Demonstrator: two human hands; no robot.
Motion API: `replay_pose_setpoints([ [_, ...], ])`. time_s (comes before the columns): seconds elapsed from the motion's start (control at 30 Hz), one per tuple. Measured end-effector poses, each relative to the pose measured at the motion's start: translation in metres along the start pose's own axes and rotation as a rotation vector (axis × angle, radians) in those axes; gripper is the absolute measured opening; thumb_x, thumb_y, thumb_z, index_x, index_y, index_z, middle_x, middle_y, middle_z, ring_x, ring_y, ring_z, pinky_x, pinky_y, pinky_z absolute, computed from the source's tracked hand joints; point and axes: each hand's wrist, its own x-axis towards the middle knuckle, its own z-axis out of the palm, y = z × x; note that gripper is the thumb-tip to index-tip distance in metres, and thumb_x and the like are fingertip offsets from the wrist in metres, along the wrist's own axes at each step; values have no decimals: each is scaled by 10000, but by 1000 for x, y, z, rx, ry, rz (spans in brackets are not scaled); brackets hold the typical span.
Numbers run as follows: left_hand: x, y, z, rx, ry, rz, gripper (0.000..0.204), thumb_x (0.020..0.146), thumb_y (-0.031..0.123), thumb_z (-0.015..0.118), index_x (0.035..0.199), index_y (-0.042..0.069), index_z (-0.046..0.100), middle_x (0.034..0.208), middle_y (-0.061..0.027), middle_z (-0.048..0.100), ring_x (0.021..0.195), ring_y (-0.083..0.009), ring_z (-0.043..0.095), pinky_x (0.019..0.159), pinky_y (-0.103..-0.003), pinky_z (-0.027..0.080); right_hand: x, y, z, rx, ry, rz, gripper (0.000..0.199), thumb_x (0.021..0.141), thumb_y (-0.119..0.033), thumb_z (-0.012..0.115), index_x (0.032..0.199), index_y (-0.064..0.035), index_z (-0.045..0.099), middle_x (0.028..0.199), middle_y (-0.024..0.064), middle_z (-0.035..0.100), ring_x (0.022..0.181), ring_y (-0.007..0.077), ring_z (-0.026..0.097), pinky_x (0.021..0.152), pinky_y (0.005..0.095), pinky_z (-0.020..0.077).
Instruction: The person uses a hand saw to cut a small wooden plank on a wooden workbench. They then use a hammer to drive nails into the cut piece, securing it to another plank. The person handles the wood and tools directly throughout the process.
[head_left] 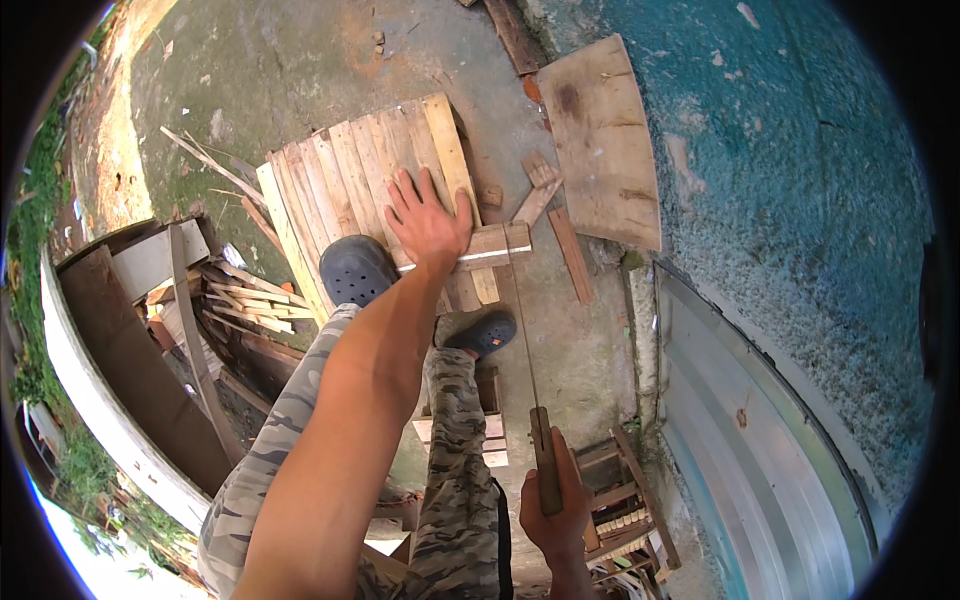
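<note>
Fingers [427,187] of my left hand [436,230] lie spread and extended, pointing away from me, with the thumb set apart on the right; they grasp nothing and rest flat on a slatted wooden panel [340,180]. The heel of this hand lies over a short plank [485,246]; its exact contact there is hidden by the hand itself. My right hand [570,500] is clenched around the handle [549,485] of a saw [526,335], the fingers curled in and the knuckles low in view.

The left arm [345,430] reaches up from the lower edge, long and only slightly bent, palm down. The right forearm [570,580] shows briefly, close to my right leg, well below the left hand.

The saw's narrow blade runs away from the right fist and meets the plank near its right end. The plank lies crosswise over the near part of the panel, its right end projecting beyond the panel's edge.

My left clog [357,271] is planted on the panel, just beside the left wrist; the right clog [486,334] stands lower, near the panel's near edge. Loose offcuts [570,256] lie to the right, near a plywood sheet [604,140]. Cut strips [255,300] are heaped at left.
</note>
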Motion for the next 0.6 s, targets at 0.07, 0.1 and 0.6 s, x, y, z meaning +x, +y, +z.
replay_pose_setpoints([
  [0.07,2,2,-1,65,-26,-15,763,935,549,538,1543,102,423,1656,-184,277,1543,-394,196,1230,-557,168,52,-23,8,78,-16,-17,614,873,-37,616,1470,39,488,875,194,741,634,278,734,588,352,556],
  [0.1,4,3,-2,43,1,-5,760,937,542,537,1544,100,420,1657,-188,272,1543,-402,195,1231,-563,168,92,-28,20,4,21,-46,580,882,-43,593,1450,43,508,939,247,732,749,301,759,645,351,568],
  [0.6,3,4,-3,-10,-75,-12,760,941,489,528,1556,68,383,1665,-227,230,1539,-472,157,1230,-613,142,57,-33,6,-42,-72,116,669,845,3,596,1501,13,463,1097,212,744,872,260,767,763,322,578],
])
